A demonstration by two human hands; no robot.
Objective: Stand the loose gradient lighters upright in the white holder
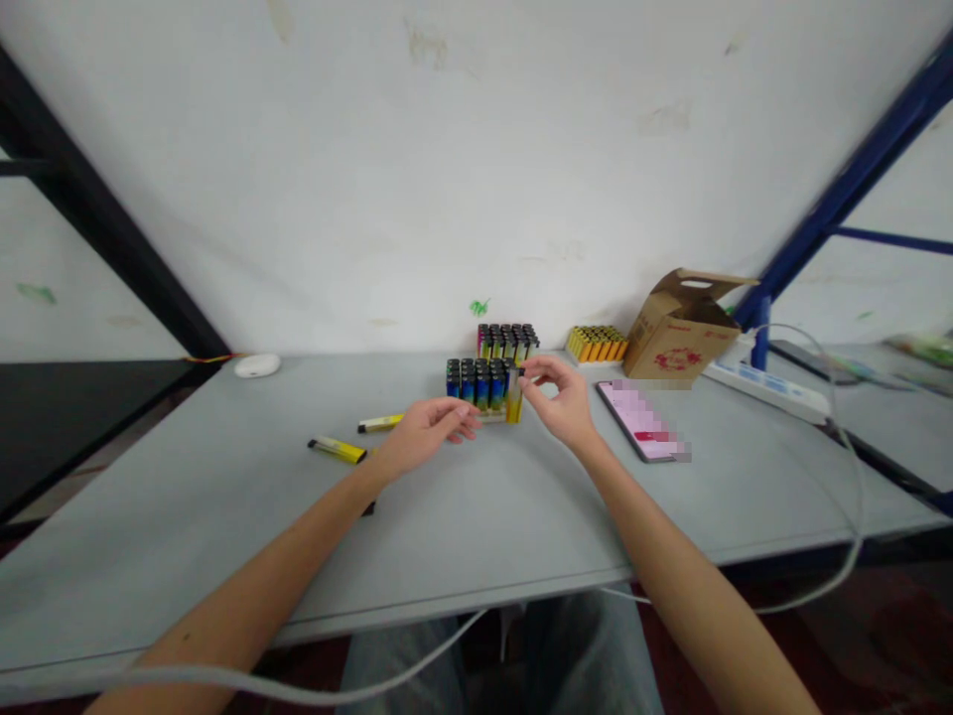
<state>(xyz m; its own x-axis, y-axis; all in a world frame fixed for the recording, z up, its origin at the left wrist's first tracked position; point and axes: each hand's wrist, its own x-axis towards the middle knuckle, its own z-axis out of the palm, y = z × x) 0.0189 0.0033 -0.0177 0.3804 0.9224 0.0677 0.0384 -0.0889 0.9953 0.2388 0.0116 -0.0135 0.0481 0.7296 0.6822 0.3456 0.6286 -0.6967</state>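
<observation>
Pinching a single yellow lighter (513, 399) by its dark top between thumb and fingertips, the right hand (560, 399) held it upright at the right end of the front tray of lighters (480, 383), its base down at the tray's edge; from where I stood I could not tell whether it was already seated in the row or just beside it. The other fingers of that hand were loosely curled and spread, not clamped. The left hand (426, 429) lay low over the grey table (223, 516), just in front of the tray's left half, its fingers half open and pointing toward the lighters, and I could not make out anything in it or whether its tips touched the tray. Behind the front tray stood a second tray of dark-capped lighters (508, 341), close to the white wall. To the left of the left hand two loose yellow lighters (339, 450) lay flat on the table, apart from each other. To the right of the right hand a phone (641, 421) lay face up, and beyond it sat a block of orange lighters (597, 344) beside an open cardboard box (681, 328). A white power strip (770, 389) ran along the far right edge.
</observation>
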